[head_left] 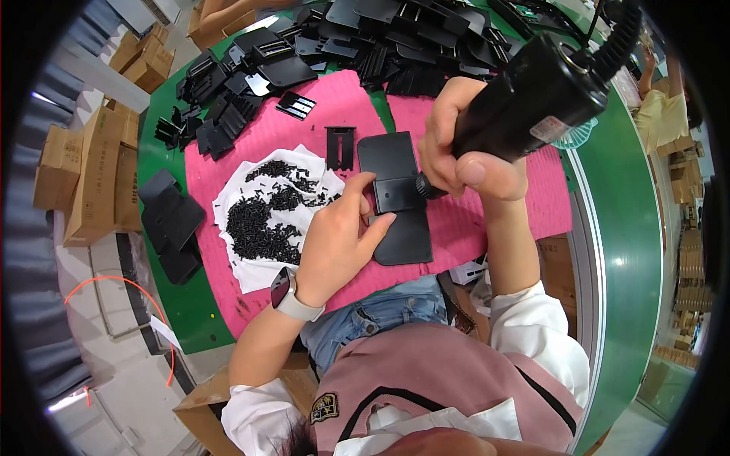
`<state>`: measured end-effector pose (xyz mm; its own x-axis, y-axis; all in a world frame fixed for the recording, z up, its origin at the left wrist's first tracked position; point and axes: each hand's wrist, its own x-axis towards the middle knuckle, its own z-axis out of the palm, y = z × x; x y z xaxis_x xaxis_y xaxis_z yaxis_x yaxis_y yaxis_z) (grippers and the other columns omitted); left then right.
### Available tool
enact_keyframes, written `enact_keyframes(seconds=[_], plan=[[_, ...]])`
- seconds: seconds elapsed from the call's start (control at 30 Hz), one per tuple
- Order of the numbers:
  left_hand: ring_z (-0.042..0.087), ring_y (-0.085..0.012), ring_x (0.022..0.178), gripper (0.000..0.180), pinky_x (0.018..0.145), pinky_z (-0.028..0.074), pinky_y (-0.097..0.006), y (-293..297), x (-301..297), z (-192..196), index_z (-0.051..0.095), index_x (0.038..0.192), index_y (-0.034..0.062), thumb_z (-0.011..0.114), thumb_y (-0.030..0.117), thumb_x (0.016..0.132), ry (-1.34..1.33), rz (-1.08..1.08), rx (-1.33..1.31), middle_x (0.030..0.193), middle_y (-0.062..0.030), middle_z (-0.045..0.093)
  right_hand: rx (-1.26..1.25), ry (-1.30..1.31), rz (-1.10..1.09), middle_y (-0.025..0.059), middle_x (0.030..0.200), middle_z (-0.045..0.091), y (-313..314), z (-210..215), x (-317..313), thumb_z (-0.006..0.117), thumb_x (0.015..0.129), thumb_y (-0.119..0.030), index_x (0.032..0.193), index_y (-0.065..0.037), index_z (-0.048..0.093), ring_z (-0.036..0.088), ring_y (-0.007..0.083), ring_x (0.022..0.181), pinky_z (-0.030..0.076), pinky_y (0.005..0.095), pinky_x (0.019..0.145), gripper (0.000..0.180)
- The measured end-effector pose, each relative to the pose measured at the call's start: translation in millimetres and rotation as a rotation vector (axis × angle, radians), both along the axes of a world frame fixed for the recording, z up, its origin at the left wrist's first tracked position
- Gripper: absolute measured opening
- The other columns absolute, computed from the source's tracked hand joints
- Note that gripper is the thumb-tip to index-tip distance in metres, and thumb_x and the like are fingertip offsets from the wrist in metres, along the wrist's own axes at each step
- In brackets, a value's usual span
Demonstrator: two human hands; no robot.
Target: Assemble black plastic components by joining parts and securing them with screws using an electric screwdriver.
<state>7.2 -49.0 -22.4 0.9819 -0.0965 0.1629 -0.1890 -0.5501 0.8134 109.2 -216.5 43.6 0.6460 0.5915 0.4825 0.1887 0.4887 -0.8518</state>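
My right hand [475, 144] is wrapped around a thick black electric screwdriver [532, 99] with a coiled cable at its top. Its ribbed nose end meets the right edge of a raised middle block on a flat black plastic plate [403, 243]. That plate lies on a pink foam mat. Thumb and forefinger of my left hand [338, 239] grip the plate's left side at the middle block; the other fingers are partly hidden. Beside that hand, many small black screws [255, 232] lie on a white cloth [251, 277]. A slotted black plastic piece [340, 148] sits just beyond.
Black plastic parts [395, 30] are heaped along the far side of the green table [194, 311]. More plates [171, 224] lie left of the pink mat [525, 228]. Cardboard boxes [95, 178] stand at the left. Another person's arm [228, 15] shows at the far edge.
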Motion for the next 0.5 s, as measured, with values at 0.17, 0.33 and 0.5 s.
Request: enact_keyframes(seconds=[0.17,0.33,0.5], plan=[[0.06,-0.0258,0.056,0.046,0.053,0.046,-0.034,-1,0,2,0.048,0.117,-0.0026,0.069,0.012,0.079,0.003,-0.011,0.011,0.065,-0.0123,0.057,0.04,0.062,-0.003,0.0022,0.052,0.042,1,-2,-2,0.072,0.073,-0.022,0.084,-0.002,0.043,0.038,0.0088,0.037,0.032,0.0216,0.034,0.037],[0.06,-0.0216,0.053,0.045,0.049,0.045,-0.031,-4,-3,0,0.049,0.117,-0.0014,0.069,0.007,0.079,-0.004,0.046,-0.014,0.065,-0.0117,0.059,0.021,-0.105,-0.203,0.004,0.055,0.048,11,-6,-13,0.076,0.068,-0.019,0.081,0.0,0.046,0.045,0.0095,0.042,0.037,0.022,0.039,0.037],[0.062,-0.015,0.056,0.038,0.051,0.046,-0.026,0,-6,1,0.048,0.112,-0.0003,0.067,0.001,0.079,-0.063,0.195,-0.28,0.069,-0.0102,0.063,0.17,-0.021,-0.112,0.0033,0.06,0.047,-16,18,-3,0.063,0.081,-0.03,0.119,0.005,0.038,0.044,0.0106,0.042,0.04,0.0252,0.044,0.058]])
